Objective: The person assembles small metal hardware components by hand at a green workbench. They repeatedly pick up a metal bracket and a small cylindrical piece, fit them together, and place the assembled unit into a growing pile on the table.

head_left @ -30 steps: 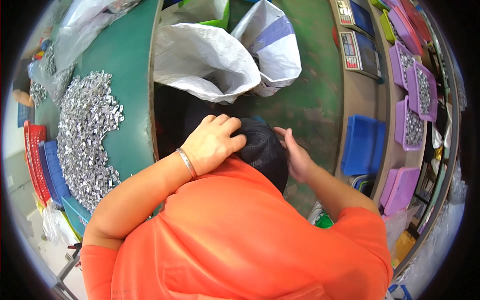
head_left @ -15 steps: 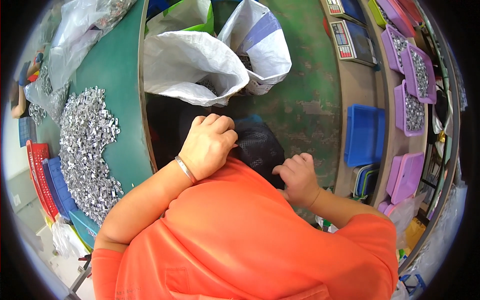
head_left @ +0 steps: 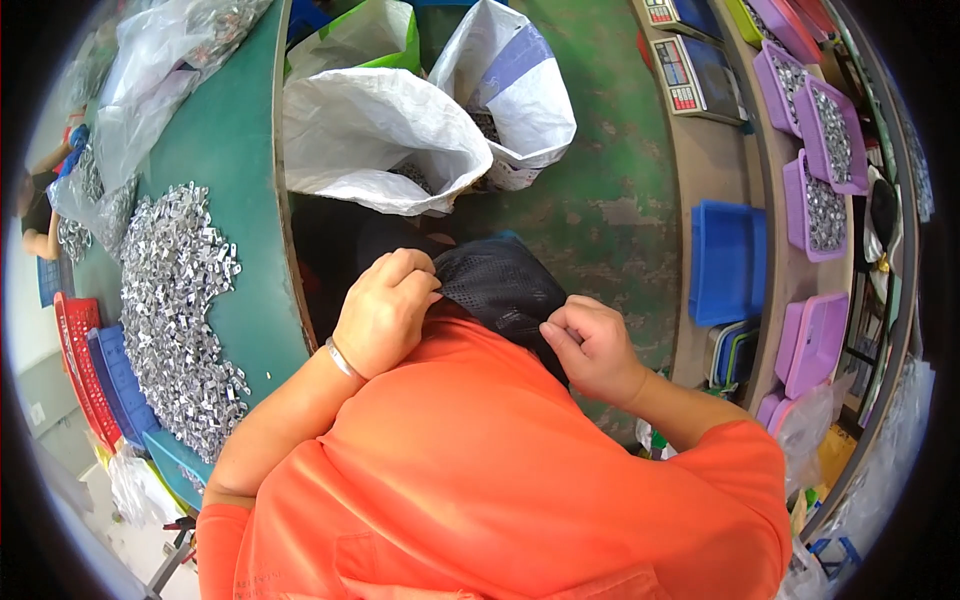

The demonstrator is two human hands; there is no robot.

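Hands [head_left: 385, 312] [head_left: 597, 352] on black mesh [head_left: 500, 283], sack [head_left: 350, 120] (parts [head_left: 412, 176] inside)

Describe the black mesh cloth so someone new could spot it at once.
Find the orange shirt filling the lower middle. Just past its upper edge, between the left hand and the right hand, is the black mesh cloth. Unlike the white sacks above it, it is dark and finely netted.

An orange short-sleeved shirt [head_left: 480, 460] is worn with a silver bangle [head_left: 341, 358]
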